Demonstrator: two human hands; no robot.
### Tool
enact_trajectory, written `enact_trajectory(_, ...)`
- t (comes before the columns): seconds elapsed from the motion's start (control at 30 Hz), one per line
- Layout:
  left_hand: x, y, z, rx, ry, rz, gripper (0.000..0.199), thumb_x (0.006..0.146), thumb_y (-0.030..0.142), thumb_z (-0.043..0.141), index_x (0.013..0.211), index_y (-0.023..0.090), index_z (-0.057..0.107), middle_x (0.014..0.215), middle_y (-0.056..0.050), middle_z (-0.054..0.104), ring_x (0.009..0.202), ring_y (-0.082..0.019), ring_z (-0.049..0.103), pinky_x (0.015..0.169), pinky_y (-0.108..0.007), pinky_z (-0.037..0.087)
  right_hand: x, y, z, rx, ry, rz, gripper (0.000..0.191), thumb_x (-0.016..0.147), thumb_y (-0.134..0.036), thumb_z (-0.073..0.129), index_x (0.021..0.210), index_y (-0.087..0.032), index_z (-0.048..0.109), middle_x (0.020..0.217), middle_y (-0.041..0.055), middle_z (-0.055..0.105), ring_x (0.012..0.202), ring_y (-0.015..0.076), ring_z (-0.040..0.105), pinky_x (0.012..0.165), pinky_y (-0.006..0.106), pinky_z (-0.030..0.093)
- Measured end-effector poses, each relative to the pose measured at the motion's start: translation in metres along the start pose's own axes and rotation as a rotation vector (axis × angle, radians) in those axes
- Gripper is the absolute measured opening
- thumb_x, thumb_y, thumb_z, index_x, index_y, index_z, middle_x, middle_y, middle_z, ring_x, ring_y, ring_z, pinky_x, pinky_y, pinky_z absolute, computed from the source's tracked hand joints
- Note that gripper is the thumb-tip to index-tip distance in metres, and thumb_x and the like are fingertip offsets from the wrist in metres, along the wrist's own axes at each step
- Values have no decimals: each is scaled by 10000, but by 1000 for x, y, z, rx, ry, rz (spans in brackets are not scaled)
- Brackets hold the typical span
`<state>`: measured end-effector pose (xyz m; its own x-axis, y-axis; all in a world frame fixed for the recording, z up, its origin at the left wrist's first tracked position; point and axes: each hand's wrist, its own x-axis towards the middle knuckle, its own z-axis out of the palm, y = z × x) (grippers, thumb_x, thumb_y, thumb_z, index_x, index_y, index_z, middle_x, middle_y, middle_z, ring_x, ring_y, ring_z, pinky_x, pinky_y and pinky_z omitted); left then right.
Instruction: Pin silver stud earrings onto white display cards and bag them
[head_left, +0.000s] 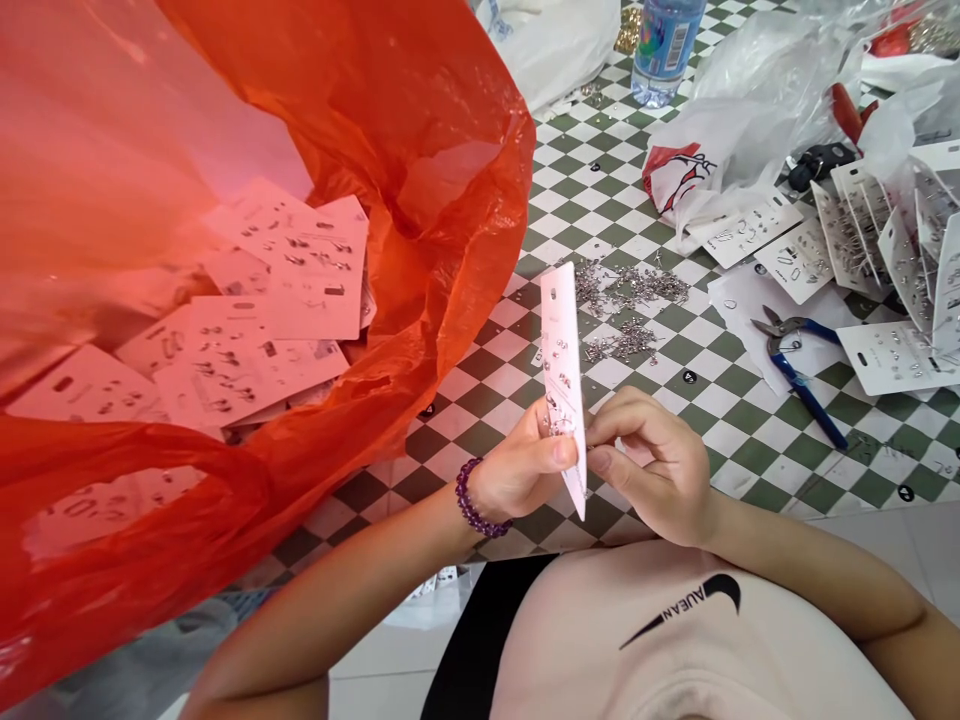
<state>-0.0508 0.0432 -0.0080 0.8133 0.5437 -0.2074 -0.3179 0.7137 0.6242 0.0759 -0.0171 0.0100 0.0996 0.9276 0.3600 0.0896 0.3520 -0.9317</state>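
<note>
My left hand (531,462) grips a white earring card (561,375) near its lower end, thumb on the front and fingers behind. The card stands nearly upright and edge-on, with several small earrings on its face. On the card's back side, my right hand (660,462) has thumb and forefinger pinched together close to the surface. Whatever sits in that pinch is too small to make out. Just beyond the card, small silver earring pieces (637,290) lie in loose heaps on the checkered tablecloth (731,440).
A big red plastic bag (457,200) gapes at left, with earring cards (319,265) inside. Blue-handled pliers (799,380) lie at right beside more filled cards (900,357). Farther back are a water bottle (666,50) and clear plastic bags (750,120).
</note>
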Motion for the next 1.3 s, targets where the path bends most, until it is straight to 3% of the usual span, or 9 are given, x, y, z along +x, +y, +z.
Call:
enact_trajectory(0.33, -1, -2, -1, 30, 18, -42, 391, 546, 437, 828, 604, 172, 546, 527, 40, 472, 510, -67, 405, 490, -177, 350, -1, 1, -3, -26, -56, -23, 48, 876, -183, 540, 884, -221, 568, 769, -1, 556, 666, 112, 526, 577, 246, 473)
enact_trajectory(0.5, 0, 3, 4, -59, -18, -14, 510, 543, 412, 832, 564, 183, 376, 460, 79, 359, 451, -59, 334, 486, -193, 354, 1, 2, -8, 77, -97, -4, 75, 917, -207, 460, 876, -211, 523, 765, 7, 516, 655, 114, 519, 569, 256, 488)
enact_trajectory(0.6, 0, 3, 4, -57, -8, -27, 589, 510, 407, 845, 565, 185, 302, 447, 89, 325, 447, -57, 301, 497, -198, 353, 3, 1, -10, 57, -93, -31, 60, 913, -235, 513, 901, -217, 569, 774, 20, 577, 695, 130, 555, 603, 276, 509)
enact_trajectory(0.77, -3, -1, 3, -33, 29, -61, 562, 482, 395, 857, 588, 189, 344, 486, 81, 344, 480, -63, 301, 467, -193, 283, 5, 0, -6, 13, -35, -92, 35, 872, -229, 613, 889, -220, 643, 732, 17, 628, 643, 122, 577, 544, 257, 506)
enact_trajectory(1.1, -4, 0, 5, -78, -32, -21, 443, 564, 349, 831, 602, 183, 423, 507, 74, 384, 480, -59, 334, 498, -191, 334, 1, 3, -6, 57, -14, -127, 125, 827, -146, 664, 919, -229, 647, 764, 7, 669, 697, 117, 603, 593, 263, 519)
enact_trajectory(1.3, -3, 0, 5, -39, -13, -16, 466, 564, 378, 827, 605, 185, 405, 496, 78, 331, 479, -58, 291, 478, -183, 298, 3, 2, -5, 64, -9, -130, 120, 822, -135, 667, 906, -219, 653, 748, 7, 663, 705, 115, 609, 590, 253, 516)
